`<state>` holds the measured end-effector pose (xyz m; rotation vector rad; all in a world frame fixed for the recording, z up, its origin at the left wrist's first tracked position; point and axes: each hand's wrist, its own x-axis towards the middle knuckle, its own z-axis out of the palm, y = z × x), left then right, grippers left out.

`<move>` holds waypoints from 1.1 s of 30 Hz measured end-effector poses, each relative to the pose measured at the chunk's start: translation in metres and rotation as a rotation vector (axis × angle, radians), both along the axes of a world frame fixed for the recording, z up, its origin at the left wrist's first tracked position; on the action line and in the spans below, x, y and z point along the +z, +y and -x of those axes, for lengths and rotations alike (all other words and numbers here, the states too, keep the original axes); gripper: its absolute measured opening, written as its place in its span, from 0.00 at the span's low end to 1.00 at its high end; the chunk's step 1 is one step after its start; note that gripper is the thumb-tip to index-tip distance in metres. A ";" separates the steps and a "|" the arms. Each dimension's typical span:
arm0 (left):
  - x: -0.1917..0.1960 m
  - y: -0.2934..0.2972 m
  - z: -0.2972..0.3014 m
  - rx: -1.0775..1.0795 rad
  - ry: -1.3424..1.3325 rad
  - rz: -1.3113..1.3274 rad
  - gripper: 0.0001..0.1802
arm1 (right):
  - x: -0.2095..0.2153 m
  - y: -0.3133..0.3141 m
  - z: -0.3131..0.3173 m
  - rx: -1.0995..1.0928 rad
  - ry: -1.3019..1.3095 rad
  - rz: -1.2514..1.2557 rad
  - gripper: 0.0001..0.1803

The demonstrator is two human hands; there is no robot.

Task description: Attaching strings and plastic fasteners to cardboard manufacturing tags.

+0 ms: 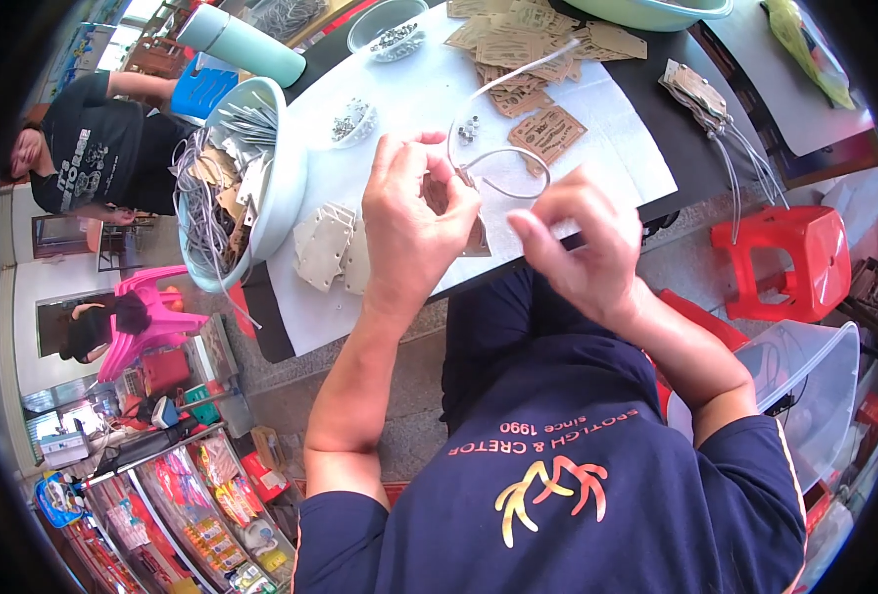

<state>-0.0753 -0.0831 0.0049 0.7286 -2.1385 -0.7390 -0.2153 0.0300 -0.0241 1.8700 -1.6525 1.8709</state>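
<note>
My left hand [414, 213] is closed around a brown cardboard tag [478, 238], mostly hidden by the fingers. From the fingertips comes a pale grey cord [546, 180], bent into a loop; one length stretches up over the tags behind. My right hand [592, 247] hovers beside the loop, apart from it, slightly blurred. Its fingers curl, the thumb stands away from them, and nothing shows between. Small metal pieces [469, 130] and a loose brown tag [548, 134] lie just beyond the hands. Pale tags [322, 247] are stacked left of my left wrist.
A pale blue basin [295, 163] of cords and tags stands left. Small clear tubs [362, 127] hold metal pieces. Brown tags [518, 35] pile up behind; corded tags [694, 87] lie right. A green bottle [241, 45], red stool [795, 262] and another person [97, 144] are around the table.
</note>
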 end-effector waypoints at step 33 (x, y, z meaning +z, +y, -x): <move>0.022 0.013 -0.018 -0.013 0.005 -0.137 0.09 | 0.013 -0.010 -0.019 0.091 -0.422 -0.508 0.08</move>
